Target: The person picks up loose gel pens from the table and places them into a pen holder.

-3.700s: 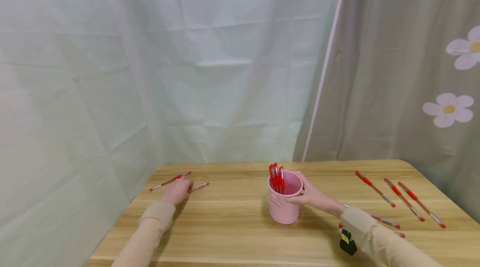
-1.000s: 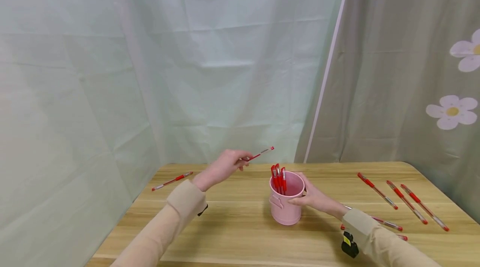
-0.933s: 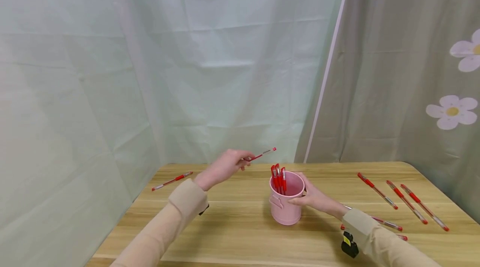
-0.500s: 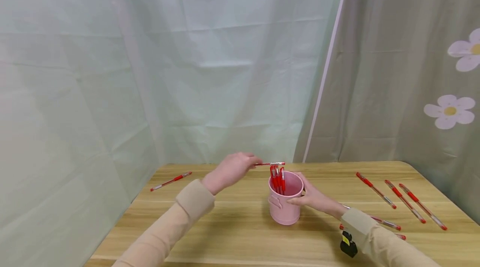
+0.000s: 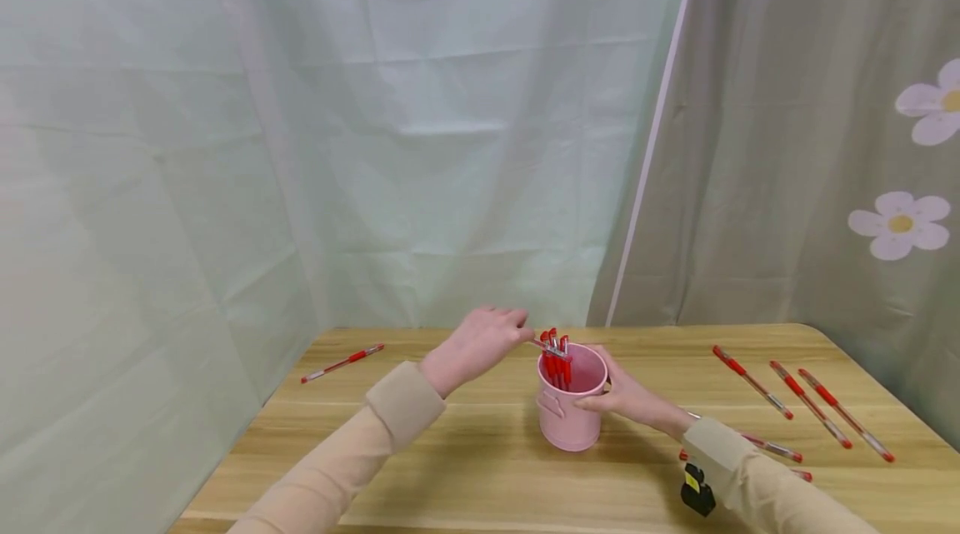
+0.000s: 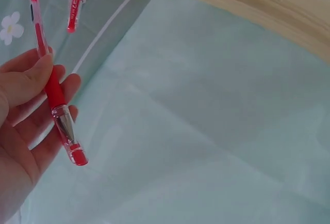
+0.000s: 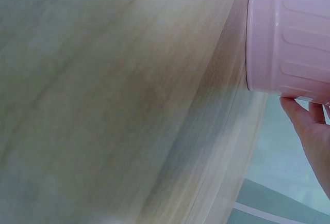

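My left hand (image 5: 483, 344) pinches a red pen (image 6: 55, 91) between thumb and fingers, the remaining fingers loosely bent beneath it. The pen leans out ahead of the fingertips, its far end over the mouth of the pink bucket (image 5: 568, 426) — just right of that hand. Three capped red pens (image 5: 551, 363) stand in the bucket on the side nearest the left hand; from here I can't tell whether the held pen touches them. My right hand (image 5: 622, 391) curls round the bucket's other side, thumb in front, and the bucket stands upright on the wooden table (image 5: 465, 467). Well left of the left hand lies a single pen (image 5: 348, 361). Right of the right hand lie three slanted pens (image 5: 792, 384) — and nearer me, others (image 5: 772, 445) partly hidden by the right sleeve (image 5: 750, 467).
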Tool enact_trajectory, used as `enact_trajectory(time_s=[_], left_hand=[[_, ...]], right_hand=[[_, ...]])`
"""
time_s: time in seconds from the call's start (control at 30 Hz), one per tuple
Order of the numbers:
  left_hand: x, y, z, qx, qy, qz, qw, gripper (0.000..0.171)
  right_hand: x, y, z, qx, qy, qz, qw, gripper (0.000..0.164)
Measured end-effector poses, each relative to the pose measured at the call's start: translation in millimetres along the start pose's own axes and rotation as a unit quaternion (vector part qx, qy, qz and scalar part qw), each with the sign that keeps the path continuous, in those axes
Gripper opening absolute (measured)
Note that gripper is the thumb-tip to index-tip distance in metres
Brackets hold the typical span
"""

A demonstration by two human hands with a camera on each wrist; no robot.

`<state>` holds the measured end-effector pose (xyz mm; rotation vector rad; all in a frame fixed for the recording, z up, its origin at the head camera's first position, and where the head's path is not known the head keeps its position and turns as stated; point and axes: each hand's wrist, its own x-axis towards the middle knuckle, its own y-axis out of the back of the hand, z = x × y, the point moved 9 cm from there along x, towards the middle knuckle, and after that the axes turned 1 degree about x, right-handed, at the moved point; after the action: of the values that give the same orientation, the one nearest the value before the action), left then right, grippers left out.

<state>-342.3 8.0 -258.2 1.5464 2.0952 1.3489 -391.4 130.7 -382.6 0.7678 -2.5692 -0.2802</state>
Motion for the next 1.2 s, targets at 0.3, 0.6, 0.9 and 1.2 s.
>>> enact_trajectory(time_s=[0.3,0.6,0.9,1.2], left_hand=[[5.9,-0.4,13.8,0.069,-0.069,0.002,0.9952,0.015],[17.0,-1.9,30.6,0.132,-0.128,0.007,0.9829,0.015],[25.8,-16.7,48.9,0.157,-0.165,-0.044,0.9727,0.013],[31.5,-30.0,59.8,0.197,-0.191,-0.062,0.9596,0.014]], right_hand=[[0.4,-0.8,0.6,-0.002,0.015,0.0,1.0,0.072],[-1.0,0.4,4.5,-0.008,-0.014,0.007,1.0,0.073],[-1.4,0.4,1.1,-0.011,0.0,0.002,1.0,0.072],[-0.7,0.8,2.6,0.0,0.005,0.0,1.0,0.072]])
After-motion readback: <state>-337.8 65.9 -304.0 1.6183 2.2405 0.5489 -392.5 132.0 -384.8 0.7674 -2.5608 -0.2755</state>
